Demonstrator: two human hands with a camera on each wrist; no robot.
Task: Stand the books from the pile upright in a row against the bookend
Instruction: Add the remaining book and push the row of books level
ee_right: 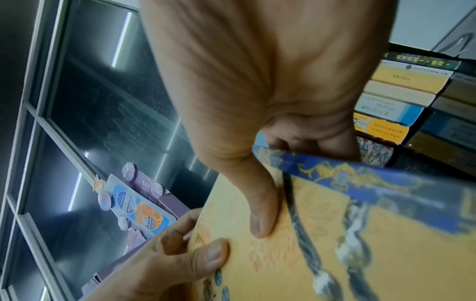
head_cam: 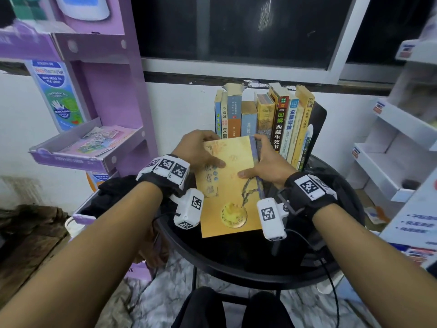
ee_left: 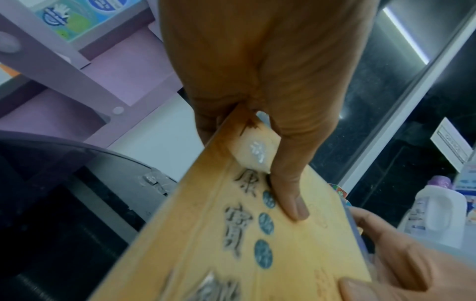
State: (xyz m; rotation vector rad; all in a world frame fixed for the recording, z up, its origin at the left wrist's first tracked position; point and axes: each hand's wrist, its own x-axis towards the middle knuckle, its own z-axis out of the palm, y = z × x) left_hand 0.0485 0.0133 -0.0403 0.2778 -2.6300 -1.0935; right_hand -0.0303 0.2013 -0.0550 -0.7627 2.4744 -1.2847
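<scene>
Hands, left [head_cam: 201, 151] and right [head_cam: 266, 162], each grip the yellow book [head_cam: 228, 185] before the upright row [head_cam: 264, 119] at the table's [head_cam: 236, 256] far edge.

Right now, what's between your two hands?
The yellow book. The left hand grips its left edge and the right hand its blue-spined right edge, thumbs pressing the cover. The head view shows this best.

Yellow book [head_cam: 227, 185] tilted above table, upright book row [head_cam: 264, 119] against black bookend [head_cam: 318, 124]
</scene>
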